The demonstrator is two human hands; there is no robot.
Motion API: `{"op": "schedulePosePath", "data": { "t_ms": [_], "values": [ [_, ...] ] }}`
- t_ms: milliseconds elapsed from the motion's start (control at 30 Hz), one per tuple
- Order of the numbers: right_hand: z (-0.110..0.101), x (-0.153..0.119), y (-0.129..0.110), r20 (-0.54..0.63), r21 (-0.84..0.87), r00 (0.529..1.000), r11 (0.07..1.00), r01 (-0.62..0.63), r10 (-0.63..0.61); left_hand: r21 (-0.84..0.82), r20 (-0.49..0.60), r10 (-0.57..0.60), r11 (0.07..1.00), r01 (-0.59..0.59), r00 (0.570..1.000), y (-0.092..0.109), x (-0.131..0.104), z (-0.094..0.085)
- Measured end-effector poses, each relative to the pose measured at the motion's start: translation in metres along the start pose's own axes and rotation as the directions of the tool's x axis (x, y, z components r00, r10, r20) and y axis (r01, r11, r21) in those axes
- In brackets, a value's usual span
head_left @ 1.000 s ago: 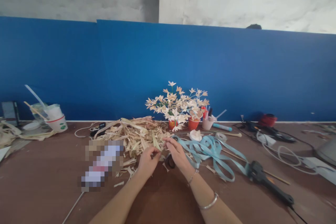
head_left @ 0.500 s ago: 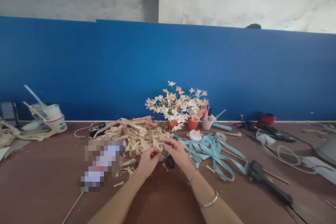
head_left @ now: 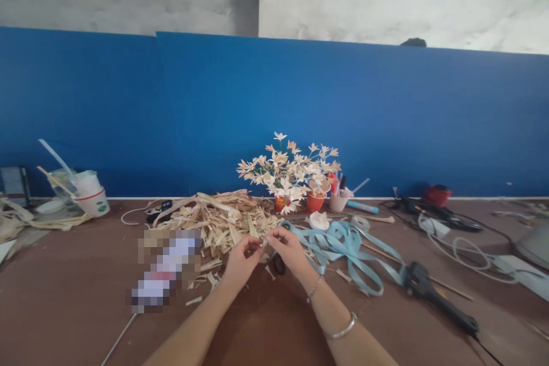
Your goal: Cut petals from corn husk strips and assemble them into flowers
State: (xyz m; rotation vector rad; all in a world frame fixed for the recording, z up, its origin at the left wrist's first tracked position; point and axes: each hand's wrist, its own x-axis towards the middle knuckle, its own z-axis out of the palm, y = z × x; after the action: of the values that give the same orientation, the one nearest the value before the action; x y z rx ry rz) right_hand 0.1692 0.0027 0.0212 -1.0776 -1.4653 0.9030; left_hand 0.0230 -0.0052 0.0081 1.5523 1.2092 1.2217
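My left hand [head_left: 241, 262] is closed in a pinch in front of the husk pile, thumb and forefinger on a small pale piece of dried husk [head_left: 264, 243]. From the other side the fingertips of my right hand [head_left: 288, 247] close on the same piece, almost meeting the left ones. Much of the piece is hidden by the fingers. Just behind lies a heap of dried husk strips [head_left: 214, 214]. Dark-handled scissors [head_left: 279, 265] lie partly under my right hand. Pale husk flowers [head_left: 285, 174] stand in red cups [head_left: 315, 202] at the back.
Light-blue ribbon [head_left: 349, 246] lies tangled to the right, beside a black glue gun [head_left: 441, 297] with a cord. At the left are a pixelated phone-like object [head_left: 167, 271] and a white cup [head_left: 92, 201]. A blue partition [head_left: 214, 108] closes off the table's back.
My right fingers have lowered and closed in toward the left fingertips, onto the small husk piece. My left hand has hardly moved, and the things on the table stay put.
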Motion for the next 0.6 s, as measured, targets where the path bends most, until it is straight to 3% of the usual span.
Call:
{"op": "schedulePosePath", "data": {
  "t_ms": [333,600],
  "values": [
    [0.0010,0.0004,0.0018,0.009,0.036,1.000,0.999,-0.017,0.017,-0.085,0.062,-0.089,0.992,0.094,0.994,0.0002,-0.0018,0.0026],
    [0.0010,0.0007,0.0041,-0.014,-0.001,1.000,1.000,-0.021,0.021,-0.108,0.079,-0.088,0.990,0.096,0.993,-0.0013,-0.0007,0.0017]
  ]
}}
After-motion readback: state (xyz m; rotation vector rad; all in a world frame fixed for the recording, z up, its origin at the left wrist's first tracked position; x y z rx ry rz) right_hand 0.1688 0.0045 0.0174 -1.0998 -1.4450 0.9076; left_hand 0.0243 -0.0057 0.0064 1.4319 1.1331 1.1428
